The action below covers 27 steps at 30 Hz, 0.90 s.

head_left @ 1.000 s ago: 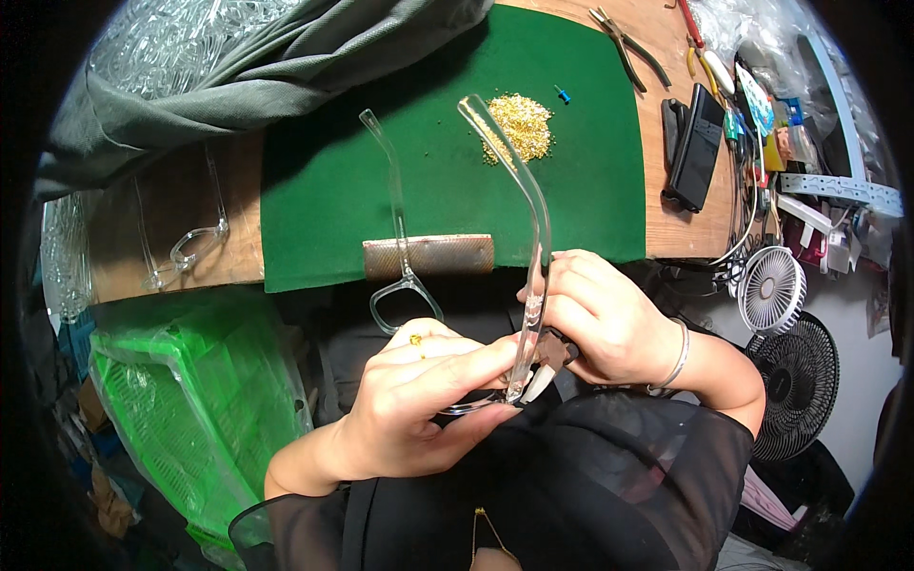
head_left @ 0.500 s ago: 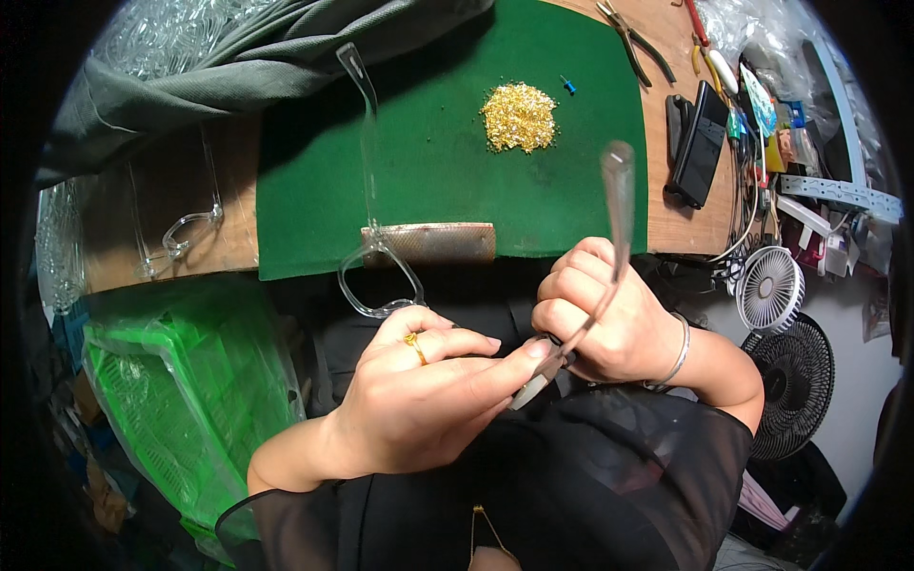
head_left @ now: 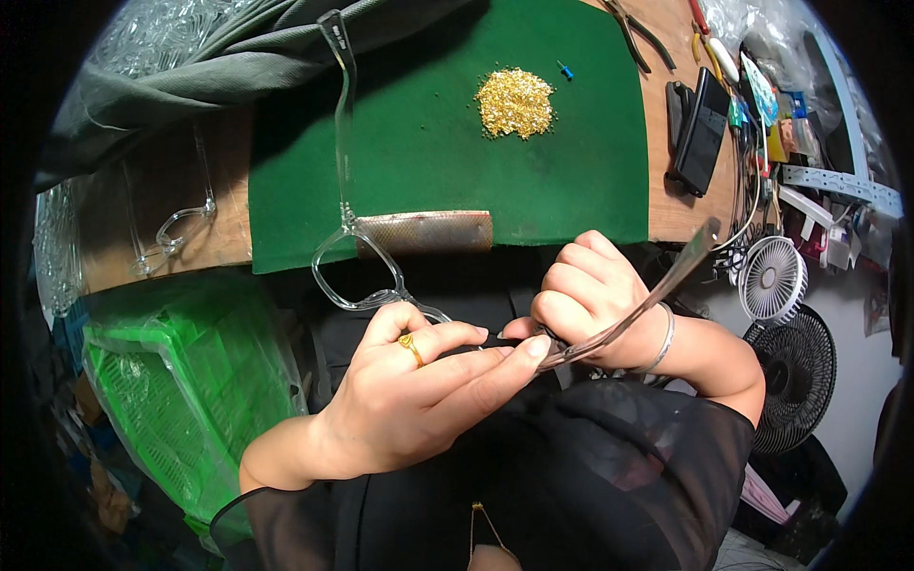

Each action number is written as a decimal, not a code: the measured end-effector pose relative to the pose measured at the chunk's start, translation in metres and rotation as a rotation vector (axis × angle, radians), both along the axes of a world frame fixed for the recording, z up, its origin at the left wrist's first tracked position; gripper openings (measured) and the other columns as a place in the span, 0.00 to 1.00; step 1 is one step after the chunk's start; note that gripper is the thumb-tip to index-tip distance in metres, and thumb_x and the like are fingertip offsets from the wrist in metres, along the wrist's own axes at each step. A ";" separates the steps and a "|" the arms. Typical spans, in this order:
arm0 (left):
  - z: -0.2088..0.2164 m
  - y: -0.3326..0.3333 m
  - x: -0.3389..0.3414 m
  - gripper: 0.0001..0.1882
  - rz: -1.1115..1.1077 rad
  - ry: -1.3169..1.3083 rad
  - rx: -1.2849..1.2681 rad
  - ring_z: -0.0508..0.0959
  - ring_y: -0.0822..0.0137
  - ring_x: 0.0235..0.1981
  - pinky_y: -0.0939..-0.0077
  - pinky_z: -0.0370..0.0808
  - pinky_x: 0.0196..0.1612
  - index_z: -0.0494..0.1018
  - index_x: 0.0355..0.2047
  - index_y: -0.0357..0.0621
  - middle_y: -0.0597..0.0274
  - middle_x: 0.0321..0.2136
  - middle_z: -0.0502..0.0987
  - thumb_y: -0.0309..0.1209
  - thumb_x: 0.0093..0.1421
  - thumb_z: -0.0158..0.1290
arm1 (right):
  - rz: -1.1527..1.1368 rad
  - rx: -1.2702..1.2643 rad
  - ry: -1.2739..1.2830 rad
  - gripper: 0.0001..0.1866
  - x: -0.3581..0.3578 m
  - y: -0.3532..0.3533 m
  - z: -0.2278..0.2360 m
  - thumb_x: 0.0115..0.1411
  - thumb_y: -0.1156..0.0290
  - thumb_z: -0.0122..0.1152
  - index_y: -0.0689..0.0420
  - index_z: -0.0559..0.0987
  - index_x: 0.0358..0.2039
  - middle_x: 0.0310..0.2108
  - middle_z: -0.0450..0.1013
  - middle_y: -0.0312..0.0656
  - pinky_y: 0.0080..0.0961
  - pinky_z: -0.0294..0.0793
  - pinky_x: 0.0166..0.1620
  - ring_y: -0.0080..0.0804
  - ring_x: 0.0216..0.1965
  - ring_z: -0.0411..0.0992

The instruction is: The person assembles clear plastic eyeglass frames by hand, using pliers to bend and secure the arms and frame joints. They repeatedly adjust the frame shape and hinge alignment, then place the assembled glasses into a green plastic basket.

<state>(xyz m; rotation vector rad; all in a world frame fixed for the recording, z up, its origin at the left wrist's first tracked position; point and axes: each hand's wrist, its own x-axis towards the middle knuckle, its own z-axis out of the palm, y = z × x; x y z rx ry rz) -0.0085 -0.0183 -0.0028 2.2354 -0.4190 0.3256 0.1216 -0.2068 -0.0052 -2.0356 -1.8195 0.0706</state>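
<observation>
A clear plastic eyeglasses frame [head_left: 325,270] hangs in the air at the table's near edge. One temple points up over the green mat, the other crosses in front of my right wrist. My left hand [head_left: 405,385], with a gold ring, pinches the frame between thumb and fingers and hides much of its second rim and hinge. My right hand [head_left: 592,300], a bangle on its wrist, is closed in a fist close to the left fingertips. A small dark part shows beside its fingers; what it grips is mostly hidden.
On the green mat [head_left: 409,124] lie a pile of tiny golden pieces [head_left: 515,103], a blue pin [head_left: 566,69] and a curved textured pad [head_left: 428,231]. Pliers [head_left: 630,33], a black phone [head_left: 700,133] and fans [head_left: 772,281] are right. Another clear frame [head_left: 186,226] and green crate [head_left: 190,381] are left.
The eyeglasses frame has turned: its far temple has swung right and down, across my right wrist. Its visible rim has shifted left. The grey piece below my left thumb no longer shows.
</observation>
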 end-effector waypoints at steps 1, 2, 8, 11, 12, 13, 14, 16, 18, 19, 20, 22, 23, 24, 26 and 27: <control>0.000 0.000 0.000 0.21 0.000 -0.005 0.005 0.75 0.76 0.30 0.79 0.62 0.33 0.76 0.45 0.51 0.78 0.30 0.77 0.28 0.48 0.57 | -0.007 -0.019 0.014 0.07 -0.001 -0.001 0.001 0.45 0.70 0.60 0.59 0.73 0.21 0.18 0.58 0.36 0.28 0.59 0.27 0.30 0.21 0.60; 0.000 0.000 0.000 0.21 0.001 -0.016 0.015 0.75 0.75 0.30 0.78 0.62 0.33 0.76 0.45 0.51 0.78 0.30 0.77 0.28 0.48 0.57 | -0.025 0.006 0.019 0.10 -0.002 -0.001 -0.001 0.45 0.68 0.63 0.57 0.70 0.19 0.17 0.58 0.36 0.28 0.58 0.26 0.30 0.20 0.59; 0.000 0.003 0.003 0.20 -0.008 0.015 -0.010 0.76 0.74 0.30 0.76 0.64 0.36 0.76 0.44 0.48 0.75 0.29 0.77 0.27 0.47 0.58 | -0.046 0.091 0.028 0.19 -0.003 0.004 -0.008 0.47 0.63 0.67 0.54 0.65 0.15 0.15 0.57 0.36 0.26 0.58 0.23 0.32 0.17 0.59; 0.006 0.006 0.004 0.23 -0.027 0.091 -0.149 0.77 0.71 0.32 0.72 0.67 0.39 0.76 0.44 0.44 0.70 0.32 0.79 0.26 0.44 0.62 | -0.033 0.082 0.084 0.10 0.000 0.009 0.004 0.40 0.71 0.59 0.57 0.73 0.26 0.23 0.66 0.37 0.31 0.68 0.36 0.33 0.28 0.68; 0.006 0.008 0.005 0.23 -0.040 0.103 -0.192 0.78 0.70 0.33 0.72 0.67 0.39 0.76 0.45 0.42 0.69 0.32 0.80 0.26 0.44 0.62 | -0.045 0.128 0.102 0.10 0.001 0.012 0.006 0.40 0.72 0.59 0.58 0.73 0.26 0.25 0.67 0.38 0.32 0.69 0.39 0.34 0.30 0.69; 0.006 0.010 0.006 0.24 -0.053 0.115 -0.235 0.78 0.70 0.34 0.72 0.67 0.39 0.75 0.45 0.41 0.68 0.33 0.80 0.26 0.45 0.62 | -0.038 0.081 0.095 0.11 0.001 0.010 0.009 0.40 0.72 0.59 0.57 0.73 0.28 0.28 0.69 0.39 0.34 0.70 0.44 0.35 0.33 0.70; 0.006 0.011 0.006 0.24 -0.066 0.127 -0.278 0.78 0.70 0.34 0.72 0.67 0.40 0.75 0.45 0.40 0.66 0.34 0.80 0.27 0.45 0.63 | -0.043 0.095 0.082 0.11 0.002 0.011 0.009 0.40 0.73 0.59 0.58 0.73 0.28 0.28 0.69 0.39 0.34 0.70 0.44 0.35 0.33 0.70; 0.004 0.011 0.004 0.24 -0.065 0.143 -0.324 0.79 0.69 0.35 0.73 0.67 0.41 0.74 0.47 0.38 0.63 0.35 0.81 0.28 0.47 0.62 | -0.055 0.116 0.058 0.12 0.001 0.012 0.009 0.39 0.73 0.59 0.58 0.73 0.28 0.27 0.69 0.39 0.34 0.70 0.44 0.35 0.33 0.70; 0.002 0.011 0.004 0.25 -0.061 0.146 -0.387 0.79 0.69 0.35 0.74 0.67 0.41 0.74 0.48 0.38 0.63 0.35 0.81 0.28 0.47 0.62 | -0.045 0.110 0.082 0.12 0.001 0.013 0.012 0.38 0.74 0.59 0.58 0.72 0.28 0.28 0.69 0.39 0.34 0.70 0.44 0.35 0.33 0.70; 0.004 0.012 0.004 0.26 -0.066 0.163 -0.399 0.79 0.69 0.35 0.75 0.67 0.41 0.73 0.49 0.38 0.62 0.35 0.80 0.28 0.47 0.62 | -0.040 0.106 0.094 0.13 0.002 0.013 0.013 0.38 0.74 0.59 0.58 0.72 0.28 0.28 0.69 0.39 0.34 0.69 0.44 0.35 0.33 0.70; 0.004 0.012 0.004 0.26 -0.066 0.166 -0.403 0.79 0.69 0.35 0.75 0.67 0.41 0.73 0.49 0.37 0.62 0.35 0.80 0.28 0.47 0.62 | -0.034 0.094 0.100 0.14 0.002 0.013 0.014 0.37 0.74 0.60 0.58 0.72 0.28 0.28 0.69 0.39 0.34 0.69 0.44 0.36 0.33 0.70; 0.004 0.012 0.003 0.26 -0.064 0.174 -0.413 0.79 0.68 0.35 0.76 0.68 0.40 0.73 0.49 0.37 0.62 0.35 0.80 0.27 0.47 0.63 | -0.017 0.071 0.114 0.15 0.003 0.012 0.015 0.36 0.74 0.61 0.57 0.72 0.29 0.28 0.68 0.39 0.34 0.69 0.43 0.36 0.34 0.70; 0.004 0.012 0.003 0.26 -0.059 0.165 -0.415 0.79 0.68 0.35 0.76 0.68 0.40 0.73 0.49 0.37 0.61 0.35 0.80 0.27 0.47 0.63 | -0.009 0.063 0.133 0.16 0.004 0.012 0.015 0.35 0.74 0.62 0.57 0.72 0.29 0.29 0.68 0.39 0.34 0.69 0.43 0.36 0.34 0.70; 0.004 0.012 0.003 0.27 -0.057 0.156 -0.420 0.79 0.67 0.35 0.76 0.68 0.40 0.73 0.49 0.36 0.61 0.35 0.80 0.27 0.46 0.63 | -0.002 0.053 0.152 0.17 0.004 0.012 0.016 0.34 0.74 0.63 0.57 0.72 0.29 0.29 0.68 0.39 0.33 0.69 0.43 0.36 0.34 0.70; 0.003 0.012 0.003 0.27 -0.052 0.143 -0.430 0.79 0.67 0.35 0.76 0.69 0.39 0.73 0.49 0.35 0.60 0.36 0.80 0.27 0.46 0.63 | 0.005 0.032 0.177 0.19 0.003 0.012 0.017 0.32 0.73 0.65 0.57 0.71 0.30 0.29 0.68 0.39 0.33 0.68 0.43 0.36 0.35 0.70; 0.002 0.012 0.002 0.27 -0.051 0.139 -0.435 0.79 0.67 0.35 0.75 0.69 0.39 0.73 0.48 0.35 0.60 0.36 0.80 0.26 0.46 0.63 | 0.006 0.022 0.182 0.20 0.003 0.012 0.018 0.32 0.73 0.65 0.57 0.71 0.30 0.29 0.69 0.40 0.32 0.68 0.43 0.36 0.35 0.70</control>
